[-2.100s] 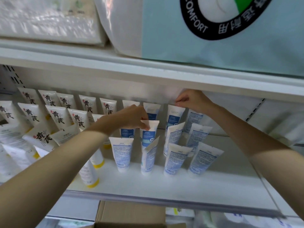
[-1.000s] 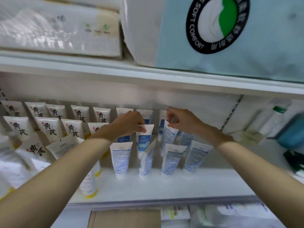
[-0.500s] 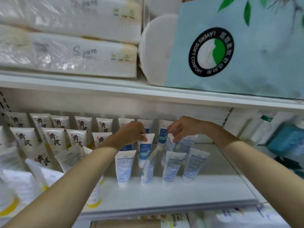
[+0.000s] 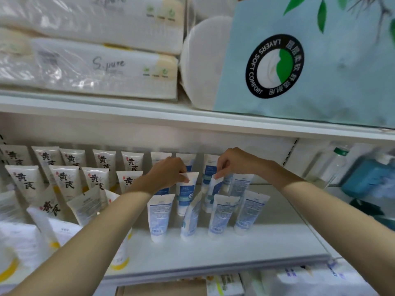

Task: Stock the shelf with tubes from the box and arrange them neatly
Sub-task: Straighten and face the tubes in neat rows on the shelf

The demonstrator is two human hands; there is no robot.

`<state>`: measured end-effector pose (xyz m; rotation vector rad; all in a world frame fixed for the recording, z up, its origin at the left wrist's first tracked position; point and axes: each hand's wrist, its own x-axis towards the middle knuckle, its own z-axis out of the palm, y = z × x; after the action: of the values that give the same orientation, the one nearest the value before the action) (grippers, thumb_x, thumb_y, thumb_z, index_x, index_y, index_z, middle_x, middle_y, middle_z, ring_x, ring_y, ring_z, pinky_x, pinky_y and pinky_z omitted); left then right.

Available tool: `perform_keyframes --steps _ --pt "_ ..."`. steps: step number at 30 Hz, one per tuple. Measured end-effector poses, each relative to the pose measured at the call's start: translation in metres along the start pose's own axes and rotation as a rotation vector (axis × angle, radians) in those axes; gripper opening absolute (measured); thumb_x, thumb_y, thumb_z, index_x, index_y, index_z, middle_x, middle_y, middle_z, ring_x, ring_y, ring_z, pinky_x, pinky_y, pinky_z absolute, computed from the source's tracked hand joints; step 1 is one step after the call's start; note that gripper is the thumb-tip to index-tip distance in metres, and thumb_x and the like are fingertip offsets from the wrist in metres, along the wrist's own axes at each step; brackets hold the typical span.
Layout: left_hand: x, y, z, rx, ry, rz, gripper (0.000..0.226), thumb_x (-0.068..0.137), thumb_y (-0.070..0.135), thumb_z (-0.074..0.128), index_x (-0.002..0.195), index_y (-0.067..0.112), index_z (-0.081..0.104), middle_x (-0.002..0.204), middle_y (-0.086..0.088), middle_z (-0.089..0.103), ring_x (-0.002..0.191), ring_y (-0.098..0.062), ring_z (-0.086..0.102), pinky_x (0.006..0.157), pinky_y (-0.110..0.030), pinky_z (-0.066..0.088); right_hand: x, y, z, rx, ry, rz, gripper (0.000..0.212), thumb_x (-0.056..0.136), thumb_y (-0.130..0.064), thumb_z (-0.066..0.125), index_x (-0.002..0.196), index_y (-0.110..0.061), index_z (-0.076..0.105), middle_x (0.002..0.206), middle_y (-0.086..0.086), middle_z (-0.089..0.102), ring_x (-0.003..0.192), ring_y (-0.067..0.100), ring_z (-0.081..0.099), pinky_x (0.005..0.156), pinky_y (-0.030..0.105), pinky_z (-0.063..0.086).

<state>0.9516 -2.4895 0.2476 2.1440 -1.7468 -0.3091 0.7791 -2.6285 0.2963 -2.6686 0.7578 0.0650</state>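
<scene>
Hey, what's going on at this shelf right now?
A person is stocking a white metal shelf with white, blue-labelled plastic tubes. The left hand pinches the crimped top of one upright tube in the second row, while the right hand pinches the top of a tilted tube beside it. Four similar tubes stand in front, one leaning. Cream tubes with black characters fill the left side.

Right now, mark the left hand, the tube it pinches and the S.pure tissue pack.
left hand (image 4: 168, 174): head view, back of the hand.
blue-and-white tube (image 4: 185, 196): head view, its blue label.
S.pure tissue pack (image 4: 106, 67): head view, printed front face.
</scene>
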Motion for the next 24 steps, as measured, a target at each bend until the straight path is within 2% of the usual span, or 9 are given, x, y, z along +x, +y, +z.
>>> perform_keyframes --steps 4,7,15,19,24 --pt "0.0 -0.002 0.0 -0.001 -0.003 0.008 0.027 0.089 0.03 0.062 0.103 0.009 0.07 0.105 -0.006 0.07 0.086 -0.017 0.063 0.081 -0.027 0.048 0.004 -0.002 0.004 -0.073 0.03 -0.01 0.019 0.079 -0.027 0.075 0.072 -0.011 0.067 0.071 0.001 0.065 0.066 0.016 0.059 0.06 0.02 0.041" --pt "0.001 -0.003 0.0 -0.017 -0.023 0.008 0.027 0.089 0.031 0.061 0.102 0.009 0.069 0.106 -0.006 0.07 0.082 -0.016 0.062 0.082 -0.028 0.05 0.004 -0.003 0.005 -0.062 0.026 -0.013 0.012 0.079 -0.023 0.074 0.075 -0.014 0.068 0.068 -0.007 0.061 0.063 0.01 0.056 0.059 0.017 0.04" --pt "0.003 -0.005 -0.001 -0.02 -0.071 0.002 0.029 0.09 0.031 0.058 0.104 0.008 0.068 0.107 -0.007 0.069 0.087 -0.02 0.064 0.08 -0.027 0.049 0.003 0.001 0.01 0.003 0.062 -0.028 0.017 0.08 -0.022 0.073 0.08 -0.005 0.071 0.071 0.001 0.063 0.066 0.015 0.056 0.057 0.015 0.039" --pt "0.005 -0.007 -0.001 0.002 -0.099 0.007 0.029 0.09 0.032 0.058 0.104 0.009 0.067 0.108 -0.005 0.068 0.087 -0.021 0.065 0.083 -0.03 0.053 0.002 0.001 0.012 0.013 0.057 -0.03 0.016 0.081 -0.021 0.072 0.082 -0.005 0.071 0.07 -0.002 0.061 0.067 0.015 0.056 0.057 0.014 0.038" --pt "0.009 -0.003 -0.003 0.044 -0.128 0.016 0.03 0.09 0.036 0.056 0.104 0.012 0.069 0.104 -0.003 0.07 0.08 -0.017 0.064 0.069 -0.022 0.047 -0.005 0.006 0.002 0.044 0.072 -0.036 0.016 0.081 -0.023 0.072 0.089 -0.009 0.073 0.084 0.001 0.068 0.075 0.012 0.06 0.062 0.011 0.041"
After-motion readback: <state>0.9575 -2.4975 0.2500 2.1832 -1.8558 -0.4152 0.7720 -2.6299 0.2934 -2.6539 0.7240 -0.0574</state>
